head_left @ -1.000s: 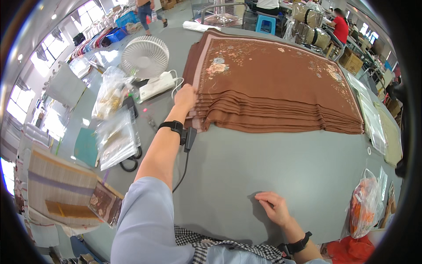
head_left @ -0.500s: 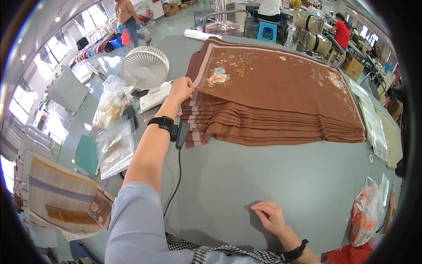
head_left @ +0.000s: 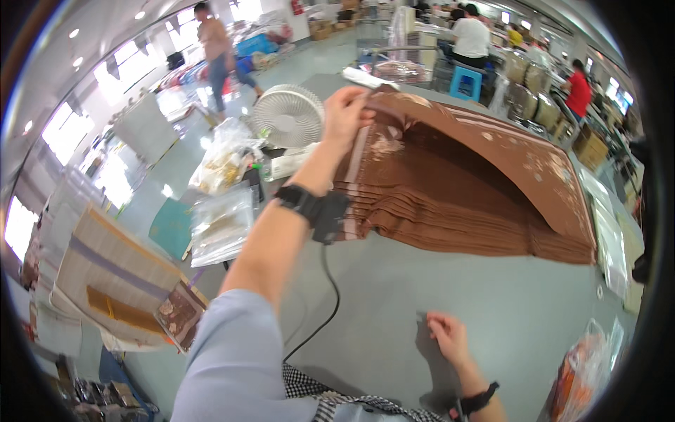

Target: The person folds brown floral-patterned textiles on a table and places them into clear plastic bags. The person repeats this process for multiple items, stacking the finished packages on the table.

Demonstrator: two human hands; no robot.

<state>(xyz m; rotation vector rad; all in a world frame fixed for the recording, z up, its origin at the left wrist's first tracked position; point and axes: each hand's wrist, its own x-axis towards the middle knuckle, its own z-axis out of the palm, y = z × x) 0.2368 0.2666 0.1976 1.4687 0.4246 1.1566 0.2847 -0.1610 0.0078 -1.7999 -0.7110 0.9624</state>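
A pile of brown floral cloths [head_left: 450,232] lies on the grey table, its folded edges layered toward me. My left hand [head_left: 347,116] pinches the corner of the top cloth [head_left: 485,144] and holds it raised, so the near edge curls up and back over the pile. A black band with a small dark device and cable is on my left wrist. Nearer to me, my right hand [head_left: 450,336] hovers over or rests on the bare table, fingers curled together, apart from the cloth; nothing shows in it.
Left of the pile stand a white fan [head_left: 287,118], a plastic bag [head_left: 223,158] and clear plastic sleeves [head_left: 223,224]. Flat clear packets [head_left: 606,228] lie along the right edge, with a bag of orange stuff [head_left: 578,373] nearer. A person [head_left: 216,53] walks in the far left background.
My left hand has lifted the top cloth's corner and carried it away from me, peeling the near edge off the pile. My right hand stays near the table, fingers curled. The view has shifted.
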